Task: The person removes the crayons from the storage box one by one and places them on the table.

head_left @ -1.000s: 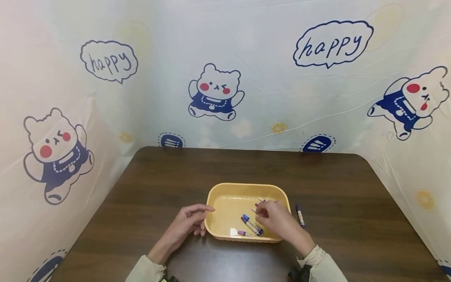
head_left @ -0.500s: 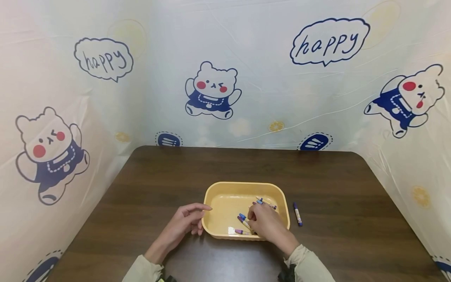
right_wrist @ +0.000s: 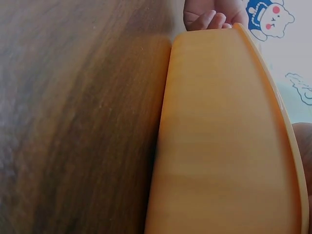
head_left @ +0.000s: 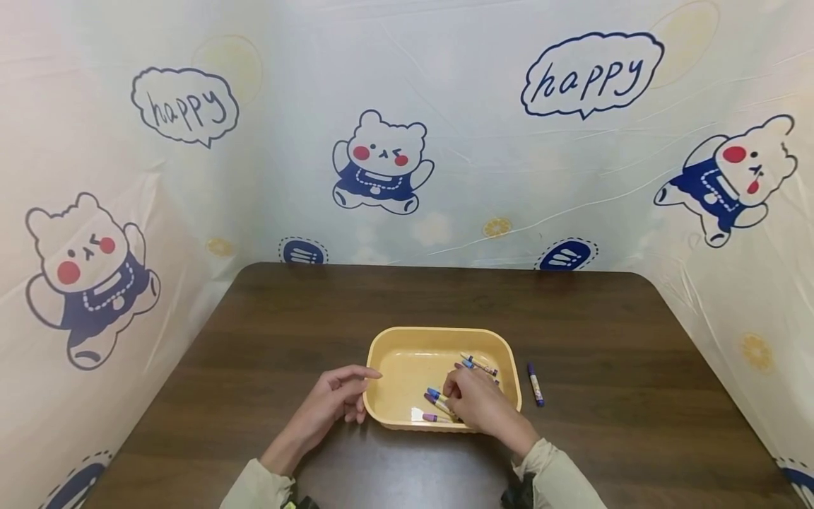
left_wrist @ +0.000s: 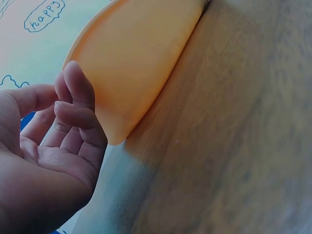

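In the head view, your left hand [head_left: 333, 399] was at the left end of the yellow bin [head_left: 407, 367], its fingers loosely spread and slightly bent, the index finger reaching over the rim. You had nothing in its grasp. Your right hand [head_left: 480, 401] was inside the bin, over its right half, with the fingers bent and pointing down. Its fingertips were hidden, so I cannot tell whether you were pinching a crayon or only touching one. Just left of that hand lay a blue-tipped crayon [head_left: 436, 393] and a dark-tipped crayon [head_left: 437, 403] side by side, and nearer you a pink-purple crayon [head_left: 435, 418] lay by the front wall. Past your right hand, a small cluster of crayons [head_left: 482, 365] lay toward the back right of the bin. One purple crayon [head_left: 535, 385] lay outside, on the dark wooden table [head_left: 305, 304], just beside the bin's right end. Behind stood a pale cloth [head_left: 470, 85] printed with bears and "happy" bubbles.

In the left wrist view, your left palm was turned partly to the camera, its fingers softly curled beside the bin's orange-looking outer wall.

In the right wrist view, the bin's long wall filled the middle. Your left hand showed beyond its far end, and only a sliver of your right hand appeared behind the rim.
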Tool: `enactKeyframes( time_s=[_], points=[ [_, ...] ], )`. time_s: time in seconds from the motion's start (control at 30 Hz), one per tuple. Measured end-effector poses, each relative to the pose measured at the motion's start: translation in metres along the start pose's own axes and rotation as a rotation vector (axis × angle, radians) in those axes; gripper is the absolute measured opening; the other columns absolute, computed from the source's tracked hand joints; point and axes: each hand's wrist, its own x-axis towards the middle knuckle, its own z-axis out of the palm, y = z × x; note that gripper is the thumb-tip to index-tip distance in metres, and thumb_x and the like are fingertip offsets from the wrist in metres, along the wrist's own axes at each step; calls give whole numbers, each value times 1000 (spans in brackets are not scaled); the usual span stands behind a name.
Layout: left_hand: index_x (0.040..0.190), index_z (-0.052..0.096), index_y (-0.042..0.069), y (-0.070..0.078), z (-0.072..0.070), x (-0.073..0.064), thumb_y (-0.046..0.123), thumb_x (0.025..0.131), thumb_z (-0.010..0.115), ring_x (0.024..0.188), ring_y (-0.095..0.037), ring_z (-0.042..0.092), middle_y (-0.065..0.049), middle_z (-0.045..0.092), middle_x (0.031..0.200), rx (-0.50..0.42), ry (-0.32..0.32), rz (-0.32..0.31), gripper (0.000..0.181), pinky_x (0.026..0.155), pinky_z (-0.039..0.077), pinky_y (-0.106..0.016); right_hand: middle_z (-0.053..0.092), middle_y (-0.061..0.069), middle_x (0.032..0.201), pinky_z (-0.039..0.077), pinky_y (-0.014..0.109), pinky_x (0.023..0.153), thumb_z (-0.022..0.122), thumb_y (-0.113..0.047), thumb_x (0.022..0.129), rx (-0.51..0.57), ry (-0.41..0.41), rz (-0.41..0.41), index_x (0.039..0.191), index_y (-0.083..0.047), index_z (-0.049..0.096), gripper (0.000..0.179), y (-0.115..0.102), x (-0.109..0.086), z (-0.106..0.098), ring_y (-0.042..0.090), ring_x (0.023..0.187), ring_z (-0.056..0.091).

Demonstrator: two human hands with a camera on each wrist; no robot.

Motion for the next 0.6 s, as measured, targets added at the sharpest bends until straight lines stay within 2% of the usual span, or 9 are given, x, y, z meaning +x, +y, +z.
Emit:
enactKeyframes(
  time_s=[0.23, 0.5, 0.6],
  points=[
    [127, 57, -8, -1, 0, 0, 17, 101, 57, 57, -19, 62, -3, 59, 67, -21, -15, 4, 36, 50, 43, -22, 53, -9, 66, 41, 29, 67, 74, -2, 82, -45, 43, -12, 78, -9, 68, 10, -1, 1, 1, 9, 65, 47],
    [128, 53, -13, -3, -2, 0, 13, 102, 55, 58, -18, 61, -4, 58, 69, -57, -41, 20, 37, 50, 44, -23, 58, -10, 69, 40, 29, 69, 75, -4, 84, 20, 46, -25, 82, -9, 70, 6, -2, 2, 2, 5, 64, 48],
    [128, 54, -12, -4, -2, 0, 13, 102, 55, 58, -19, 61, -6, 58, 70, -64, -41, 18, 35, 50, 44, -23, 60, -9, 69, 41, 29, 71, 74, -3, 84, 44, 34, -24, 82, -9, 70, 8, -1, 1, 2, 3, 64, 50]
  ],
)
